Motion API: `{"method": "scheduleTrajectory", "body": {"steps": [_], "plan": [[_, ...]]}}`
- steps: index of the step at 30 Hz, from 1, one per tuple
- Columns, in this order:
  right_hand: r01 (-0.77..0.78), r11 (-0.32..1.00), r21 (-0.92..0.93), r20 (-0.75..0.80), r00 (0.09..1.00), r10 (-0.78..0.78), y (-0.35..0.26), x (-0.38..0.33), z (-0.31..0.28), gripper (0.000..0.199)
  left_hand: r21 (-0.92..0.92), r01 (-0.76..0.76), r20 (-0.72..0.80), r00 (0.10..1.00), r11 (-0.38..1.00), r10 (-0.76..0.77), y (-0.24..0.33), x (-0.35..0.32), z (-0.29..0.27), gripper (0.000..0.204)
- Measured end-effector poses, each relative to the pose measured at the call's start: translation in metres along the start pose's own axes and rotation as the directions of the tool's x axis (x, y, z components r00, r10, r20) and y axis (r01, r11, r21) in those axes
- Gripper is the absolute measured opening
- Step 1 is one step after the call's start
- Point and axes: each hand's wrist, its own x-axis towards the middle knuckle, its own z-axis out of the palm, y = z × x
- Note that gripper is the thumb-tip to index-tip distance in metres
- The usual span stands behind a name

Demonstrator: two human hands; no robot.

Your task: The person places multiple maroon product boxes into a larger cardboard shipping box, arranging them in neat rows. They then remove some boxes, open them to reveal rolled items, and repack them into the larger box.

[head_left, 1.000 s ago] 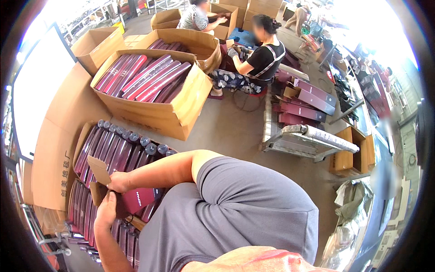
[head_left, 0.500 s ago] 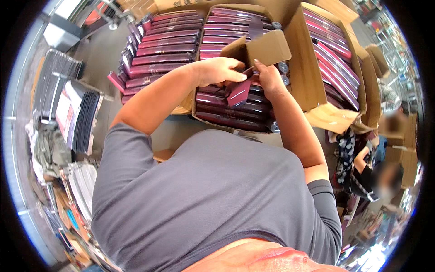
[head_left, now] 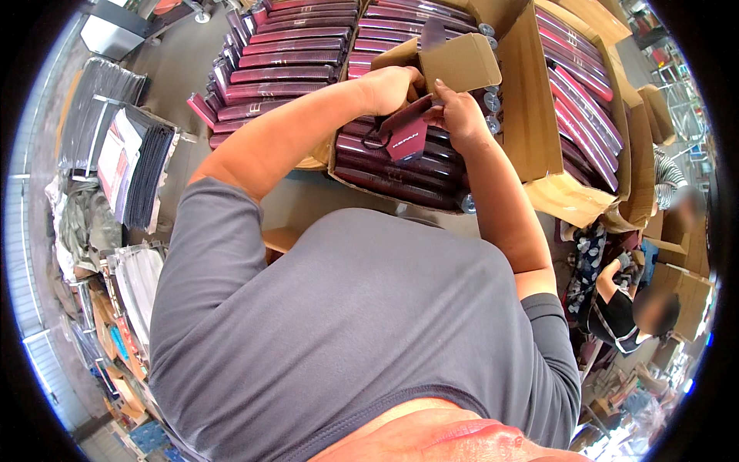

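Front carton (head_left: 368, 191): brown, open before me, full of dark maroon rolls (head_left: 385, 175) in clear film, lying side by side, with round caps (head_left: 492, 102) along its right side.
Right carton (head_left: 531, 108): brown and open, just beside the front carton on its right, packed with the same kind of rolls.
Left rows (head_left: 289, 58): more wrapped rolls, stacked close by the front carton's left side.
Nearer co-worker (head_left: 612, 312): black top, patterned trousers, well apart from the front carton, to its right.
Dark stack (head_left: 150, 181): flat black sheets, well apart from the front carton, to its left.
Maroon box (head_left: 408, 142): above the front carton's rolls, between my hands, brown flaps (head_left: 462, 65) spread; I cannot tell whether it rests on the rolls.
Left hand (head_left: 390, 88): curled at the box's open end, over the front carton; my fingertips are hidden, so I cannot tell whether they grip.
Right hand (head_left: 462, 115): grasping the box's right edge over the front carton, forefinger raised by a flap.
Black cord (head_left: 371, 138): looped left of the box, over the front carton's rolls.
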Motion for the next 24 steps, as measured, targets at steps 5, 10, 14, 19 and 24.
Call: {"method": "scheduleTrajectory", "body": {"steps": [5,10,14,19,24], "plan": [[-0.014,0.997,0.081,0.008,1.000,0.014,-0.003,-0.001,0.003,0.041,-0.160,-0.037,-0.144,0.989,0.986,0.013,0.016,-0.007,-0.014,0.038],[0.027,0.995,0.101,-0.020,0.999,-0.025,-0.001,0.010,0.004,0.041,0.109,-0.123,-0.110,0.985,0.986,0.135,0.101,-0.047,-0.023,0.035],[-0.013,0.990,0.140,0.020,1.000,0.010,-0.003,0.016,-0.004,0.036,0.310,-0.288,0.369,0.915,0.906,0.164,0.080,-0.092,0.030,0.020],[-0.021,0.999,0.030,0.054,0.998,0.019,0.013,0.028,-0.032,0.038,0.321,-0.379,-0.492,0.716,0.868,0.494,0.048,-0.086,0.008,0.046],[0.291,0.946,0.140,0.153,0.938,-0.311,0.038,0.007,-0.033,0.039,-0.775,-0.217,-0.354,0.927,0.594,-0.123,-0.029,-0.001,0.020,0.048]]}}
